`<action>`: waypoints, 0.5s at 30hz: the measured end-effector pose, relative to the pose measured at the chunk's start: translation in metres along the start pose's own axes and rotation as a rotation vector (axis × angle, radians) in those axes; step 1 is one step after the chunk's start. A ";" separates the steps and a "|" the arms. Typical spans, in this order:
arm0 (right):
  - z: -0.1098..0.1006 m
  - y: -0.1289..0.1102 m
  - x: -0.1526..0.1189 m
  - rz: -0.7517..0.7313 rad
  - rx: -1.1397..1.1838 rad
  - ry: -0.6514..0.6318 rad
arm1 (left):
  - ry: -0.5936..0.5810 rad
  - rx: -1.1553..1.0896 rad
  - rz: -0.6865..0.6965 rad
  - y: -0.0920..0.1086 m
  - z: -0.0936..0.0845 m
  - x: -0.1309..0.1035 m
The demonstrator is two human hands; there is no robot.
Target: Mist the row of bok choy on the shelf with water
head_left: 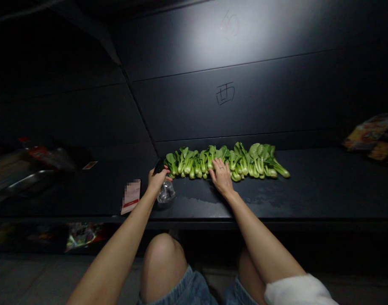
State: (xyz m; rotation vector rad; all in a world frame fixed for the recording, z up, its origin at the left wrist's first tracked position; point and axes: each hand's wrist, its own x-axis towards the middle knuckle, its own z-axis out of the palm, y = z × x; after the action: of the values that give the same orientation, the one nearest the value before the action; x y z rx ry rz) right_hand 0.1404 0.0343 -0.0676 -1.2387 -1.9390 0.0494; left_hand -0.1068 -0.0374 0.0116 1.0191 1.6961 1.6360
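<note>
A long row of green bok choy (257, 160) lies along the back of a dark shelf (320, 186), leaves toward the back panel and pale stems toward me. My left hand (156, 181) is closed around the black top of a clear spray bottle (166, 193) at the row's left end. The bottle's trigger is mostly hidden by the fingers. At the middle of the row, my right hand (222, 178) rests with its fingers stretched out over the stems. A ring shows on one finger, and nothing is gripped there.
Left of the bottle lies a phone (131, 197) with a lit screen. A small card (90, 165) and a blurred metal tray (31, 182) are farther left. Colourful packages (371, 135) stand at the right. Wet marks show before the bok choy; packets (84, 235) sit below the shelf.
</note>
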 end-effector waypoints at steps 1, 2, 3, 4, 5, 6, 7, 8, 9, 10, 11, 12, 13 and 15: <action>-0.001 0.000 0.000 0.002 0.000 -0.001 | 0.000 0.004 0.006 0.001 0.002 0.000; -0.002 0.000 0.000 0.003 -0.001 -0.003 | -0.001 0.005 0.014 0.001 0.004 0.001; -0.002 0.000 0.000 0.004 -0.003 -0.005 | -0.001 0.005 0.023 0.002 0.006 0.001; -0.003 0.000 0.000 0.005 -0.005 -0.006 | -0.002 0.005 0.032 0.002 0.008 0.001; -0.003 0.000 0.000 0.005 -0.005 -0.006 | -0.006 0.008 0.041 0.003 0.009 0.001; -0.003 0.001 0.000 0.004 -0.005 -0.004 | -0.017 0.012 0.049 0.003 0.011 0.001; -0.004 0.001 0.000 0.003 -0.003 0.000 | -0.028 0.019 0.057 0.003 0.012 0.000; -0.004 0.001 0.000 0.002 -0.001 0.004 | -0.041 0.027 0.064 0.003 0.014 -0.001; -0.004 0.002 0.000 0.001 0.000 0.007 | -0.055 0.035 0.069 0.003 0.015 -0.002; -0.004 0.002 0.000 0.002 0.000 0.008 | -0.071 0.040 0.072 0.003 0.016 -0.003; -0.004 0.002 0.000 0.004 -0.001 0.008 | -0.084 0.041 0.072 0.004 0.017 -0.004; -0.004 0.002 0.000 0.006 -0.002 0.006 | -0.097 0.038 0.069 0.004 0.019 -0.005; -0.004 0.003 0.000 0.007 -0.004 0.005 | -0.109 0.033 0.066 0.004 0.020 -0.006; -0.005 0.003 0.000 0.005 -0.004 0.005 | -0.135 0.025 0.054 0.005 0.023 -0.008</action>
State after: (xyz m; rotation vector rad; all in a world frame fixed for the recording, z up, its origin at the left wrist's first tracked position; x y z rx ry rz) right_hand 0.1458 0.0342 -0.0660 -1.2447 -1.9322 0.0450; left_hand -0.0831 -0.0313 0.0131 1.1701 1.6158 1.5462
